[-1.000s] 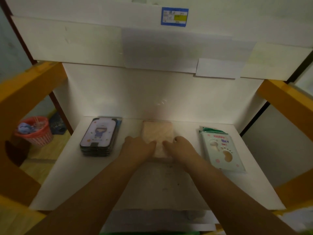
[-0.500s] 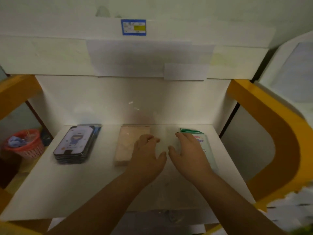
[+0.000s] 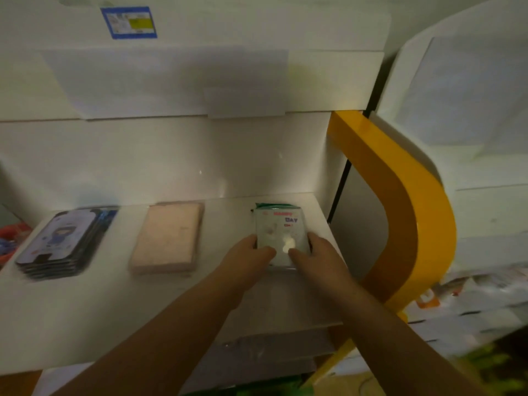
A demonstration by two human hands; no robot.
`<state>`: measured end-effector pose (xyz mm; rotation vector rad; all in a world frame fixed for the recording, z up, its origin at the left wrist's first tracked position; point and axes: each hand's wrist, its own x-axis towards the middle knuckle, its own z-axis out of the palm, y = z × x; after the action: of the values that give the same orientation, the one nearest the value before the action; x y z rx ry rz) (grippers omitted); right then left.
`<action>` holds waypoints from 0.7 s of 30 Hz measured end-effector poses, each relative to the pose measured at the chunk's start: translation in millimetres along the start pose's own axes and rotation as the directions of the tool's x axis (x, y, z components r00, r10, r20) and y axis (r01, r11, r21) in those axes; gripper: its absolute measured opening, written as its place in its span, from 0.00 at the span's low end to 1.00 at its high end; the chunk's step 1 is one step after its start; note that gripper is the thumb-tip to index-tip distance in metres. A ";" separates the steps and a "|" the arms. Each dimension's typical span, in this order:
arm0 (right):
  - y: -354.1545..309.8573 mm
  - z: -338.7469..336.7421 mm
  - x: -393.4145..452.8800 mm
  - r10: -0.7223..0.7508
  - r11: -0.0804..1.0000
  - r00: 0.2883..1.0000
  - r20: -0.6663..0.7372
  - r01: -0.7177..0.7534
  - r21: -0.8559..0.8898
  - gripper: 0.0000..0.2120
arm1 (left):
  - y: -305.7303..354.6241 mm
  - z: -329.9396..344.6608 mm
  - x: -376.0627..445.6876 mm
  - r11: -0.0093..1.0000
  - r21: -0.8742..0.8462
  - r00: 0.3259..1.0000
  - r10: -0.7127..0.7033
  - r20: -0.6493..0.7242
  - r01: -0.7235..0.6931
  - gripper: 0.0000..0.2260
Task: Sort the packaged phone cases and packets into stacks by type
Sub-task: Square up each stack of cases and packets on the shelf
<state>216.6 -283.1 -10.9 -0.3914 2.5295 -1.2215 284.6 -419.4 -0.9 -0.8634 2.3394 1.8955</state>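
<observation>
While both hands grip near end of green stack (image 3: 278, 224) at 3 o'clock on shelf (image 3: 114, 310), left hand (image 3: 248, 260) and right hand (image 3: 315, 257) pinch its sides. Likely light, glossy, slippery film; hold long edges, keep level.

white shelf (image 3: 85, 324) with white back panel (image 3: 171, 158). blue-bordered label (image 3: 128, 22) above panel. yellow frame (image 3: 400, 195) right of shelf. dim lighting.
</observation>
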 end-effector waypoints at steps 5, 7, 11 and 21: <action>6.6 -4.5 -2.1 0.004 0.994 1.000 -0.005 -0.004 0.105 0.20 | 7.2 1.4 13.8 0.975 -0.160 0.979 -0.170 -0.110 0.151 0.13; 10.2 -6.3 -5.0 0.000 0.989 1.000 -0.003 0.000 0.150 0.21 | 9.4 -0.2 17.1 0.924 -0.305 0.963 -0.262 -0.067 0.230 0.13; 16.7 -10.2 -13.0 -0.011 0.966 0.999 0.048 -0.001 0.257 0.21 | 8.3 -1.0 16.8 0.840 -0.473 0.962 -0.264 0.072 0.266 0.11; 11.3 -22.1 -7.9 -0.070 0.851 0.996 0.062 0.027 0.525 0.16 | -5.7 0.2 -8.9 0.951 -0.291 0.993 0.117 0.033 -0.102 0.17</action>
<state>214.1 -257.7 -5.5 -0.3592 2.0105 -1.8020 294.5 -416.3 -3.0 -0.7023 2.1565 2.3173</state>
